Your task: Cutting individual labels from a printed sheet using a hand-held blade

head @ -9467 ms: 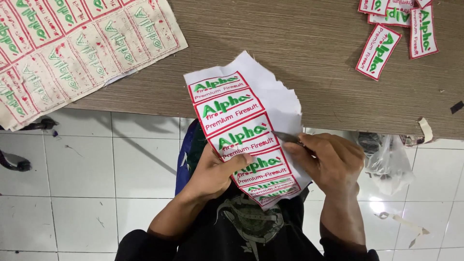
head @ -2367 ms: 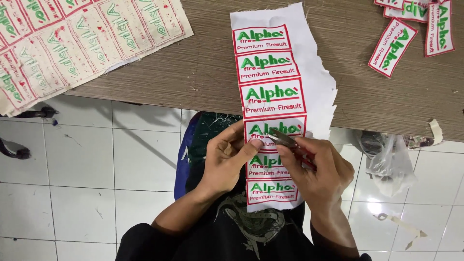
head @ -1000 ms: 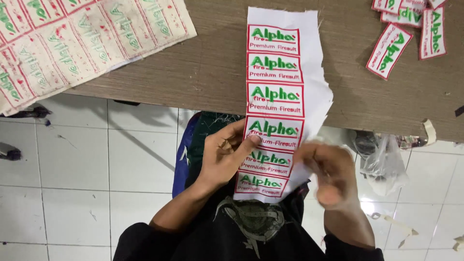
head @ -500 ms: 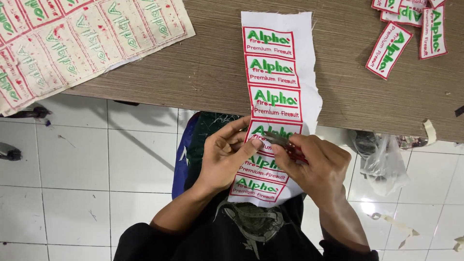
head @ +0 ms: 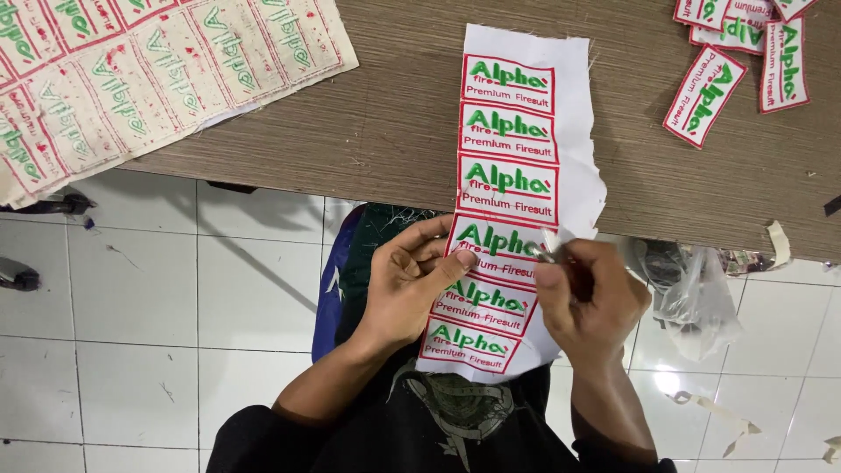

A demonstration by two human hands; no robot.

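Two hands (head: 412, 285) (head: 591, 302) pinch white woven patch strip (head: 512, 188) — rectangular.

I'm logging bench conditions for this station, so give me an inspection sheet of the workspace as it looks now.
Surface: brown wood-grain table, edge towards the person.
Job's things: white fabric strip of six red-bordered patches, half on the table, half hanging over the lap.
Clutter: uncut patch sheet far left; cut patches far right; fabric scraps.
Grippers: left hand pinches the strip; right hand holds a small metal-tipped tool at its edge.
Cables: nothing seen.
Surroundings: white tiled floor; clear plastic bag.
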